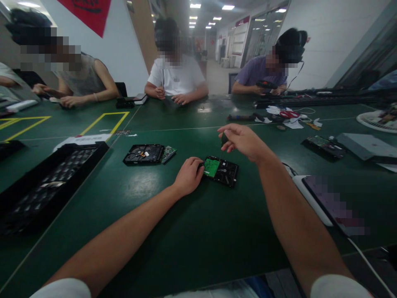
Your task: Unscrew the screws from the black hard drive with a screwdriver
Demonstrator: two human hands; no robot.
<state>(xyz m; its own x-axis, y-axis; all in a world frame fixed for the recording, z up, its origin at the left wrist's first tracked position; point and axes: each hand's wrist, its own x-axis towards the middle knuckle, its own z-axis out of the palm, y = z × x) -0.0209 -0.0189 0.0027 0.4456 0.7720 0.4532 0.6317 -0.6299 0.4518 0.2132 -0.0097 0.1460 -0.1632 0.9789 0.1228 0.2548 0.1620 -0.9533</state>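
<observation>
A black hard drive (228, 173) lies on the green table with its green circuit board (211, 167) facing up. My left hand (188, 176) is closed on the drive's left end, its fingers curled at the edge. Above the drive, my right hand (240, 142) grips the dark handle of a screwdriver (223, 140) between thumb and fingers. The thin shaft points down to the right edge of the circuit board; whether the tip sits in a screw is too small to tell. To the left lies another hard drive (144, 153), beside a loose circuit board (169, 154).
A long black tray (74, 163) stands at left. On the right are a phone (330, 203) on a white box, another drive (324, 147) and a grey box (367, 145). Paper scraps and tools (285, 116) lie farther back. Several people sit across the table (186, 244).
</observation>
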